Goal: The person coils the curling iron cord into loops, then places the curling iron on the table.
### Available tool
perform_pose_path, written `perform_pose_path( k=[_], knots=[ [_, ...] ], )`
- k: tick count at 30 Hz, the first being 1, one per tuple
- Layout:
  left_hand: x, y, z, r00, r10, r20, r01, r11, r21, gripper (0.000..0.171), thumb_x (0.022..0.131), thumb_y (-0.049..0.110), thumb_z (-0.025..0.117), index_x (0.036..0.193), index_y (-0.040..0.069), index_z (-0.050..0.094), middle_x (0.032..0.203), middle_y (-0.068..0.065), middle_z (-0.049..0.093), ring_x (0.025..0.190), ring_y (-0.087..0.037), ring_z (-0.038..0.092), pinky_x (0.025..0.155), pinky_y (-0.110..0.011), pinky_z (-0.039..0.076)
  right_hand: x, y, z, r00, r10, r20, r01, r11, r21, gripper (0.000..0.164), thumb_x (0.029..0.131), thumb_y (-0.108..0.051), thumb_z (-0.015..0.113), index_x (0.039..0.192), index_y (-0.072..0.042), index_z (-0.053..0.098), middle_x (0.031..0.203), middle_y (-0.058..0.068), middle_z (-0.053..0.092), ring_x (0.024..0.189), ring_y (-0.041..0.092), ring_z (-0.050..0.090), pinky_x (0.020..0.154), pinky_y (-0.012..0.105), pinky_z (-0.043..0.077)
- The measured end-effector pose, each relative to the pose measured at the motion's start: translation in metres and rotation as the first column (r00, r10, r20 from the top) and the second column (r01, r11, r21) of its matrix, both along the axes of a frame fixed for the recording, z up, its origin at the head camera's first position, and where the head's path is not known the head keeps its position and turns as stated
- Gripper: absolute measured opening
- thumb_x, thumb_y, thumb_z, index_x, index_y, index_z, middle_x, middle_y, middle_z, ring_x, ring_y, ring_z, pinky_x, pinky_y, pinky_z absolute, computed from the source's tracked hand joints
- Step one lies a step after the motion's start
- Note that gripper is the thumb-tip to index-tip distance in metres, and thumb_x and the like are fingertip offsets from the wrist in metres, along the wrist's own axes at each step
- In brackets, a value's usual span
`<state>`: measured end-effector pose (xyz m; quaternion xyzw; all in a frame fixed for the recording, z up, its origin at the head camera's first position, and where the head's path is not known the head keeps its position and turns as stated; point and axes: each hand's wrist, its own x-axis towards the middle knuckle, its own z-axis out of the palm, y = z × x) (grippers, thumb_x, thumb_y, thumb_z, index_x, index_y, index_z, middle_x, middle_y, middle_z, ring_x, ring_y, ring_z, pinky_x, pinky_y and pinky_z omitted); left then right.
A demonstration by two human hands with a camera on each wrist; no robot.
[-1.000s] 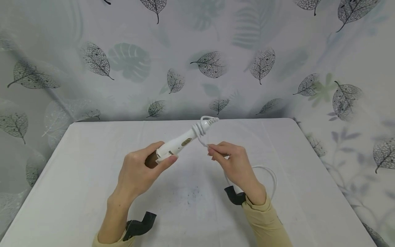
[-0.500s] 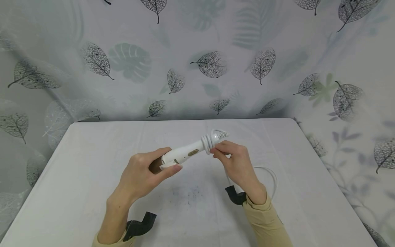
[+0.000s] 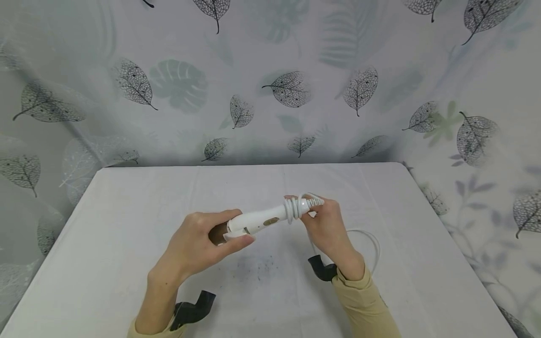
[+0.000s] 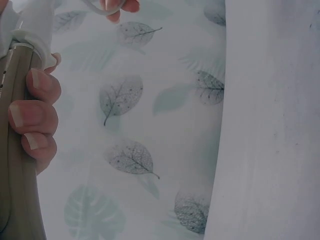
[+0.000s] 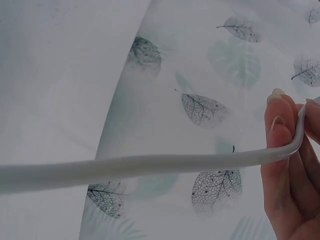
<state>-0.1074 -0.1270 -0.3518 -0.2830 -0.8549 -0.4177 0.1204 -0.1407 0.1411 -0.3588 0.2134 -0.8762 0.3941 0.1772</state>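
Observation:
A white curling iron [image 3: 258, 220] hangs over the table, its handle tilted up to the right. My left hand [image 3: 190, 246] grips it by the brown barrel end; in the left wrist view the fingers [image 4: 35, 115] curl round the brown barrel [image 4: 20, 190]. Several turns of white cord [image 3: 292, 210] wrap the handle near its ribbed tip. My right hand [image 3: 327, 227] is just behind that tip, which hides part of its fingers. The right wrist view shows the cord [image 5: 165, 164] pinched between that hand's thumb and fingers [image 5: 280, 125].
More of the cord loops [image 3: 374, 241] beside the right wrist. A white cloth covers the table [image 3: 118, 225], with small dark specks [image 3: 264, 267] in front of the hands. Behind stands a leaf-patterned curtain [image 3: 253, 56]. Black straps [image 3: 194, 310] sit at both wrists.
The left hand has brought the curling iron down and to the right, its tip turning toward the right hand. The wound cord now lies against the right fingers, which have barely moved.

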Motion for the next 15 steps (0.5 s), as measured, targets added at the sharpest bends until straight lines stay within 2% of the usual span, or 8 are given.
perform_pose_path(
  k=[4,8,10,15],
  knots=[
    [0.0007,0.0006,-0.0003,1.000,-0.014,0.026,0.014,1.000,0.001,0.026,0.084,0.034,0.081,0.106,0.024,0.072,0.076,0.014,0.061,0.051,0.003,0.044,0.046,-0.019,0.039,-0.0003,0.0004,-0.0003,0.999,0.039,-0.013,-0.040,0.996,-0.074,0.021,0.087,0.005,0.073,0.106,-0.002,0.076,0.103,0.010,0.076,0.093,0.021,0.073,0.067,0.026,0.052],
    [0.0008,0.0004,-0.0001,0.998,-0.031,0.060,0.030,1.000,0.005,0.028,0.084,0.034,0.081,0.108,0.022,0.073,0.078,0.014,0.064,0.052,0.003,0.049,0.047,-0.021,0.043,-0.0024,0.0033,-0.0012,0.995,0.072,-0.068,-0.080,0.989,-0.126,0.020,0.088,0.000,0.074,0.107,-0.002,0.076,0.096,0.006,0.076,0.078,0.012,0.068,0.061,0.021,0.048],
    [0.0009,0.0002,-0.0002,0.996,-0.047,0.076,0.046,0.999,0.006,0.027,0.085,0.034,0.081,0.109,0.023,0.073,0.078,0.014,0.064,0.053,0.003,0.050,0.047,-0.021,0.043,-0.0033,0.0051,-0.0018,0.991,0.094,-0.095,-0.108,0.982,-0.154,0.022,0.088,0.001,0.073,0.109,-0.003,0.075,0.093,0.005,0.075,0.077,0.009,0.066,0.064,0.020,0.049],
    [0.0016,-0.0016,0.0005,0.992,-0.079,0.102,0.078,0.997,0.010,0.026,0.085,0.034,0.080,0.107,0.022,0.074,0.077,0.014,0.064,0.052,0.003,0.049,0.047,-0.021,0.043,-0.0045,0.0094,-0.0013,0.981,0.123,-0.148,-0.150,0.971,-0.187,0.026,0.087,0.005,0.073,0.112,-0.003,0.075,0.088,0.008,0.073,0.075,0.013,0.065,0.070,0.018,0.050]
  ],
)
